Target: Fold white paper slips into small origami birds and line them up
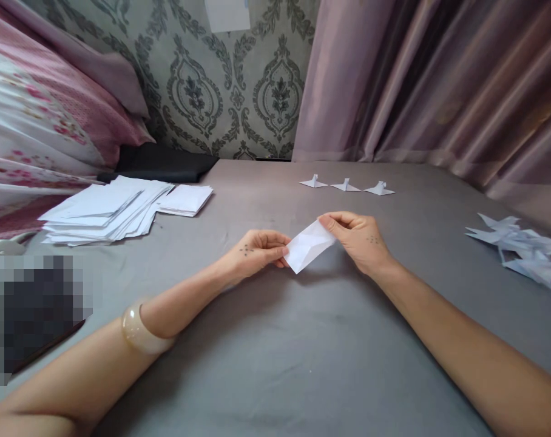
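Note:
A small folded sheet of white paper (pixel 309 247) is held just above the grey cloth between my two hands, with creases showing across its face. My left hand (pixel 260 250) pinches its left corner between thumb and fingers. At the upper right end, my right hand (pixel 357 237) grips the paper with the thumb on top; the fingertips behind it are hidden. A pale bangle (pixel 141 331) circles my left wrist.
Stacks of white paper (pixel 98 212) and smaller squares (pixel 187 199) lie at the left. Three folded paper figures (pixel 347 185) stand in a row at the back. More folded paper pieces (pixel 525 249) are heaped at the right on the grey cloth (pixel 275 364). A pixelated dark object (pixel 41 309) is at left.

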The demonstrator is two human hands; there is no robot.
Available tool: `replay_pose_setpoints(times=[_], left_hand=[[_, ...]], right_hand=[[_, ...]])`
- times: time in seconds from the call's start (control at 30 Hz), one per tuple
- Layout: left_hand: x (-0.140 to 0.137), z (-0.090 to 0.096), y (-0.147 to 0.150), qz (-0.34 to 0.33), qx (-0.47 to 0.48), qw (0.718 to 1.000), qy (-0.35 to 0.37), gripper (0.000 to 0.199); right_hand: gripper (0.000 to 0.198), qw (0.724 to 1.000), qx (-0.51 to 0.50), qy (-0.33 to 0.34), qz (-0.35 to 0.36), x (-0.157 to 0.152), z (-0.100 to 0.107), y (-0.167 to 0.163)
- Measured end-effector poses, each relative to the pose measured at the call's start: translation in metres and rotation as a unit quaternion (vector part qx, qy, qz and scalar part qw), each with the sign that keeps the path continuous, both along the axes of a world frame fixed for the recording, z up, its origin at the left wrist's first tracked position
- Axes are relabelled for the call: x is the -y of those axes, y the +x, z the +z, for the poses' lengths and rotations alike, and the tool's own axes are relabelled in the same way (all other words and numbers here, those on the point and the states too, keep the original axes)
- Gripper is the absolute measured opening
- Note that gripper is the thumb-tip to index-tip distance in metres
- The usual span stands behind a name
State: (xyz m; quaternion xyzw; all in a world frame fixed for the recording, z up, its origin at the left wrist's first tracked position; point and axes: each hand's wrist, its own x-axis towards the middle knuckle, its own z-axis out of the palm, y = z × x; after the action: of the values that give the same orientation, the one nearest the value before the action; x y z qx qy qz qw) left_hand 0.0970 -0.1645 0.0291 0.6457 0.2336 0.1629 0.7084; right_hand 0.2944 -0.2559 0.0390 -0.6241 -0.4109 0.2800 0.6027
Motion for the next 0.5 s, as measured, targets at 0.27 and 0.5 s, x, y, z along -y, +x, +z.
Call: replay_pose_setpoints(times=[0.27,0.5], left_hand=[[0.000,-0.006,0.001,0.075,0.014,0.993,-0.088,0.028],[0.004,-0.006,0.003,0.078,-0.018,0.995,-0.060,0.030]], right_hand=[[0.035,0.971,-0.197,-0.067,0.121,0.003,-0.009,-0.011],[0.039,0.979,-0.127,-0.093,0.127,0.005,-0.013,-0.021]])
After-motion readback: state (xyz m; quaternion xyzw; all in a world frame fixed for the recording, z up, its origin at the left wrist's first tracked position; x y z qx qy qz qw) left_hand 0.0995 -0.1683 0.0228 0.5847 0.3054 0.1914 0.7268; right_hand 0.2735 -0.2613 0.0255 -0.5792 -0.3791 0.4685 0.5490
